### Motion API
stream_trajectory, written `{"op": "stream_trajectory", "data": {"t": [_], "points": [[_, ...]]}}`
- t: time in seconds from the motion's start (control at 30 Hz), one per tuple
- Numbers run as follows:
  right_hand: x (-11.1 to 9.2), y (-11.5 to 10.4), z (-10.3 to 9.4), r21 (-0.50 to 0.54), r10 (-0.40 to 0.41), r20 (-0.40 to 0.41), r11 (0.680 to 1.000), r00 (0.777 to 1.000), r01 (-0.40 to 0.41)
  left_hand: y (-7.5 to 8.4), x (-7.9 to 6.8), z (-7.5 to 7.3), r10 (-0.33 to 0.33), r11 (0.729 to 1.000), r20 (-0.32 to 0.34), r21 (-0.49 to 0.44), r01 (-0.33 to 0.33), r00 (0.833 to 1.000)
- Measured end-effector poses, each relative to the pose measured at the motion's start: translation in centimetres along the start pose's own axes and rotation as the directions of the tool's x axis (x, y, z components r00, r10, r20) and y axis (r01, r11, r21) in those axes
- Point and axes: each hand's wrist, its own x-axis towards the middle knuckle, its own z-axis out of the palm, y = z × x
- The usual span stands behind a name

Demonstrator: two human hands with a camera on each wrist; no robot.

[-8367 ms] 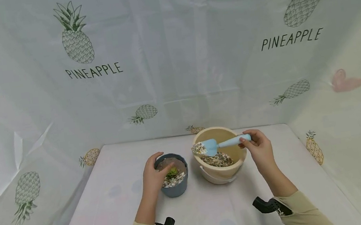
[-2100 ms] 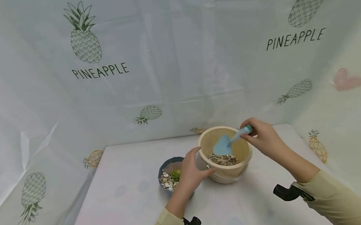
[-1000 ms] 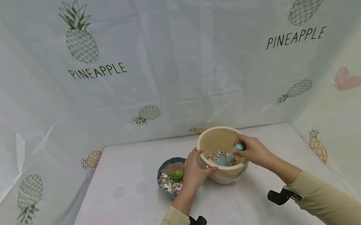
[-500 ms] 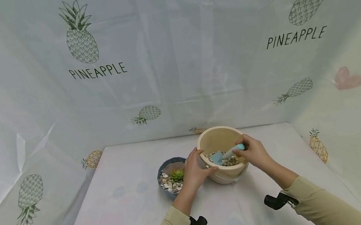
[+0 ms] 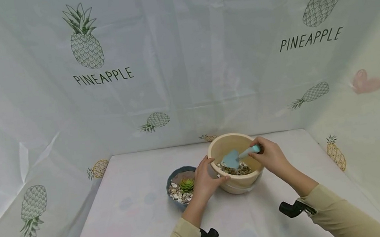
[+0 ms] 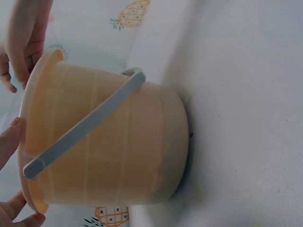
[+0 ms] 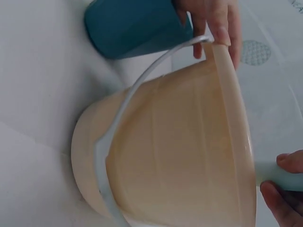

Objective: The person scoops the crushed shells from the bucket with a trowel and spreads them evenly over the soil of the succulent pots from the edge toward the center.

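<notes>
My left hand grips the left rim of a cream bucket, thumb at the front and fingers farther back. Inside the bucket lie small mixed pebbles. The end of a light-blue hand trowel's handle is pinched in my right hand, over the bucket's right rim. The trowel's blade slants down inside the bucket, its lower tip close to the pebbles; whether it touches them I cannot tell. In the right wrist view, thumb and fingers close round the trowel handle, while the bucket wall hides the blade.
Left of the bucket stands a blue plant pot with a green succulent and pale stones, partly covered by my left hand. The bucket's grey carrying handle hangs down its side. A patterned cloth backdrop rises behind the table.
Since half a second ago the trowel blade has risen out of the pebbles. Earlier, the trowel carried pebbles above the bucket; my left hand has since shifted from the pot to the bucket's rim.
</notes>
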Motion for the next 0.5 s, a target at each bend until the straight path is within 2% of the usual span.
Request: {"op": "stream_trajectory", "data": {"t": [0.1, 0.3, 0.5], "points": [[0.2, 0.3, 0.0, -0.044, 0.003, 0.006, 0.999, 1.0, -0.002, 0.0, 0.0, 0.0, -0.001, 1.0, 0.0, 0.002, 0.001, 1.0], [0.6, 0.9, 0.9, -0.182, -0.055, 0.025, 0.982, 0.998, 0.059, -0.1, 0.0, -0.1, 0.008, 1.0, -0.005, 0.002, -0.008, 1.0], [1.1, 1.1, 2.0, -0.218, -0.096, 0.051, 0.97, 0.994, 0.105, -0.2, 0.1, 0.0, 0.0, 1.0, -0.005, 0.01, 0.0, 1.0]]}}
